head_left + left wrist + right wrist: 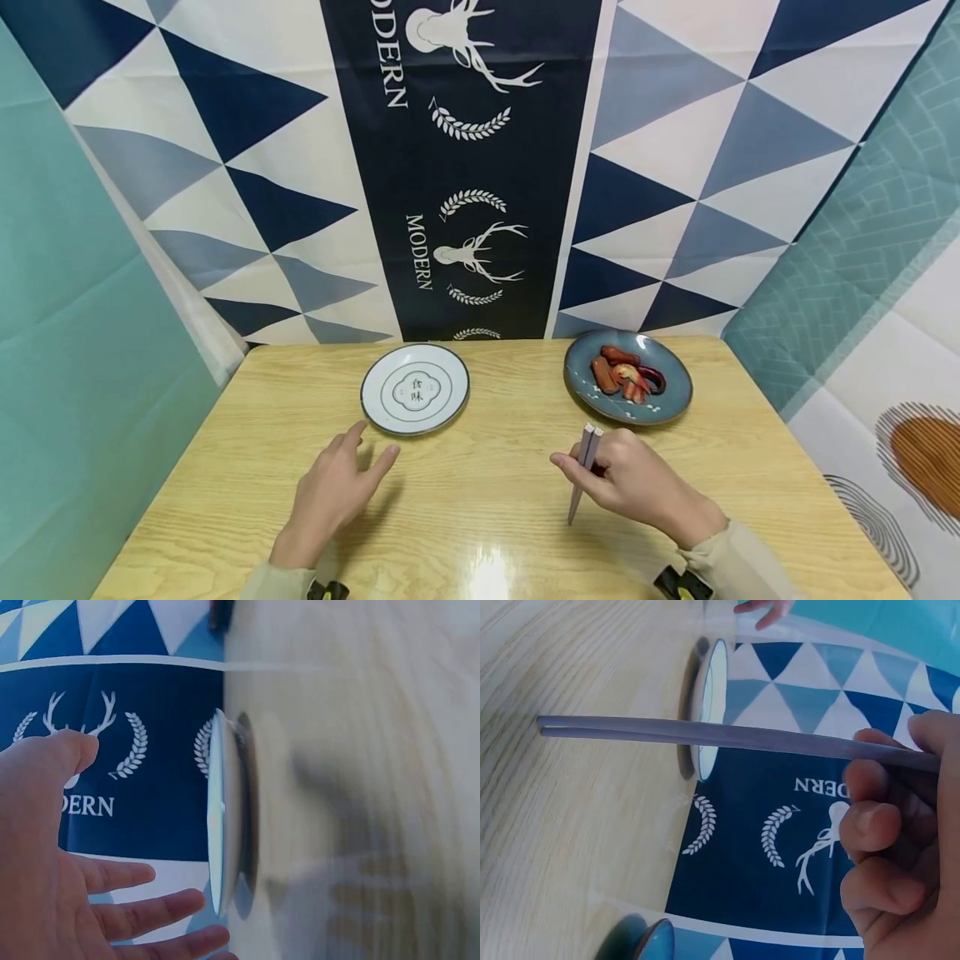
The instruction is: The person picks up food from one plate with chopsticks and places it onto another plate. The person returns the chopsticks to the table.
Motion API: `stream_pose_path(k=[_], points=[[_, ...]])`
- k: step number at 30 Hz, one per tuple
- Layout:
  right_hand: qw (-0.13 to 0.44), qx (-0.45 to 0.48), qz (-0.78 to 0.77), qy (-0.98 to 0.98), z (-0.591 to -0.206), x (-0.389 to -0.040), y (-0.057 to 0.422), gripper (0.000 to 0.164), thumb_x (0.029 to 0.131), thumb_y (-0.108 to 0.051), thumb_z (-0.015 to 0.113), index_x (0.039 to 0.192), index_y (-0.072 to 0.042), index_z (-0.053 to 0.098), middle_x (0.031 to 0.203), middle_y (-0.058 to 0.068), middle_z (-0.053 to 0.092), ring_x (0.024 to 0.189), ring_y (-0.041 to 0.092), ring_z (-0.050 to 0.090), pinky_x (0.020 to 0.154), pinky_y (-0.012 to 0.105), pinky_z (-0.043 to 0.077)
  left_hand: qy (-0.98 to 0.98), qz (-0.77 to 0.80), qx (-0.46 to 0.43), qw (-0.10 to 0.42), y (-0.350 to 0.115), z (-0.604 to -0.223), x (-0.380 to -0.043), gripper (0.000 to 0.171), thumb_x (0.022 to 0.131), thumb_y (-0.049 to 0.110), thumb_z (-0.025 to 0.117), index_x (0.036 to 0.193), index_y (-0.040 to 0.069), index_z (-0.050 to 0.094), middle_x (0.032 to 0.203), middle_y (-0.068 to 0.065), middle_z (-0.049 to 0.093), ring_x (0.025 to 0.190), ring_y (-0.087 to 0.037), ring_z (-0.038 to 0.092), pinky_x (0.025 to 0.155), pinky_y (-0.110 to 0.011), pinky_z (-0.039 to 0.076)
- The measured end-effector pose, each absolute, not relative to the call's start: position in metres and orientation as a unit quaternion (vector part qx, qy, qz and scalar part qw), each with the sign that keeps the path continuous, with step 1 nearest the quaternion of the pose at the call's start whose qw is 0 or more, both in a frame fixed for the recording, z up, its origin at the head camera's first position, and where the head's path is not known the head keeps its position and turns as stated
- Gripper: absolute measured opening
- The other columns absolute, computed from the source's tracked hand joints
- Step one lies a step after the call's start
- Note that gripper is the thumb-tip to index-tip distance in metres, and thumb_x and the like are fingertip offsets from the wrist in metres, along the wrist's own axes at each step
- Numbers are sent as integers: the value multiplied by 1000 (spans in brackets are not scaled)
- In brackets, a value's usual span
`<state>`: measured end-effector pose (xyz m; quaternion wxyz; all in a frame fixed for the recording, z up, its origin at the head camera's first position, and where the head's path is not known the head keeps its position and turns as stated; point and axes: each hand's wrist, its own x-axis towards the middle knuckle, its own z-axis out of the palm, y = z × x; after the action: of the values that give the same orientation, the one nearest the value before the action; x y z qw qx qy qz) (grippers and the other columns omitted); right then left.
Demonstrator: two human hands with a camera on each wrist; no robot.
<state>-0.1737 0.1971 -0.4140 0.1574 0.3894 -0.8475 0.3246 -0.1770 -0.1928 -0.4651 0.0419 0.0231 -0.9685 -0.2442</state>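
Observation:
My right hand (630, 479) grips a pair of grey-purple chopsticks (584, 475), their tips angled down toward the table and lying close together in the right wrist view. Behind that hand is a blue-grey plate (663, 407) bearing several reddish-brown food pieces (626, 373), some sausage-like and one shrimp-like. My left hand (333, 492) hovers over the table with fingers spread and nothing held. Its fingertips are near the front left rim of a white plate (382, 400) with a dark edge and printed characters in its middle.
Both plates stand on a light wooden table (480, 467), near its back edge. A patterned cloth (480, 167) with deer heads and triangles hangs behind it. Teal cloth (82, 317) covers the left side, and another patterned cloth (862, 333) the right.

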Motion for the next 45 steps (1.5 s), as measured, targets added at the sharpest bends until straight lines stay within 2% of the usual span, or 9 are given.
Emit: stream_pose_path(k=[3, 7, 12, 16, 19, 23, 30, 38, 45], points=[[154, 377, 312, -859, -413, -173, 197, 47, 97, -14, 73, 55, -30, 58, 76, -8, 77, 66, -10, 60, 54, 6, 47, -961, -273, 31, 30, -191, -460, -184, 86, 96, 73, 50, 154, 9, 45, 138, -18, 64, 126, -41, 61, 90, -64, 57], [151, 379, 309, -859, -412, -173, 197, 52, 98, -13, 71, 54, -32, 50, 68, -16, 69, 64, -11, 56, 54, 7, 46, -951, -307, 41, 23, -192, -456, -193, 84, 98, 69, 50, 153, 7, 45, 137, -18, 64, 122, -40, 63, 89, -61, 57], [145, 365, 312, -865, -414, -173, 200, 43, 100, -11, 66, 62, -26, 55, 65, -22, 48, 58, -10, 41, 51, 7, 40, -943, -328, 56, 17, -197, -458, -200, 84, 99, 69, 47, 152, 4, 45, 134, -23, 65, 119, -41, 65, 94, -60, 56], [155, 357, 304, -870, -417, -174, 202, 35, 100, -9, 66, 71, -27, 59, 71, -22, 52, 61, -10, 45, 55, 8, 42, -934, -350, 67, 7, -202, -465, -207, 85, 100, 70, 43, 149, 1, 47, 129, -26, 67, 116, -41, 67, 94, -57, 57], [171, 371, 298, -863, -420, -175, 202, 34, 99, -8, 67, 71, -27, 58, 71, -22, 51, 61, -10, 43, 55, 6, 40, -913, -400, 85, 0, -205, -472, -212, 76, 103, 64, 47, 144, 0, 52, 119, -23, 71, 92, -31, 73, 75, -45, 63], [187, 388, 304, -850, -423, -176, 202, 35, 97, -5, 68, 72, -27, 57, 69, -21, 50, 60, -11, 40, 54, 5, 39, -869, -480, 118, -12, -206, -478, -219, 60, 106, 50, 50, 139, 0, 56, 110, -20, 71, 69, -19, 70, 56, -32, 61], [155, 378, 319, -855, -426, -174, 201, 32, 100, -7, 65, 77, -27, 57, 70, -21, 46, 60, -10, 41, 54, 6, 39, -785, -595, 162, -61, -207, -483, -227, 59, 107, 43, 52, 140, -5, 53, 105, -19, 72, 62, -19, 72, 59, -38, 66], [154, 382, 336, -847, -428, -176, 201, 35, 100, -5, 64, 74, -26, 54, 68, -21, 42, 59, -10, 36, 52, 5, 36, -745, -637, 175, -88, -209, -490, -233, 64, 107, 41, 53, 147, -9, 44, 95, -14, 74, 67, -20, 74, 68, -37, 67], [149, 381, 335, -848, -429, -174, 201, 34, 100, -5, 64, 73, -23, 55, 68, -21, 40, 59, -10, 36, 52, 5, 36, -737, -645, 174, -103, -213, -492, -238, 69, 108, 40, 52, 151, -12, 38, 89, -11, 74, 65, -19, 73, 68, -36, 67]])
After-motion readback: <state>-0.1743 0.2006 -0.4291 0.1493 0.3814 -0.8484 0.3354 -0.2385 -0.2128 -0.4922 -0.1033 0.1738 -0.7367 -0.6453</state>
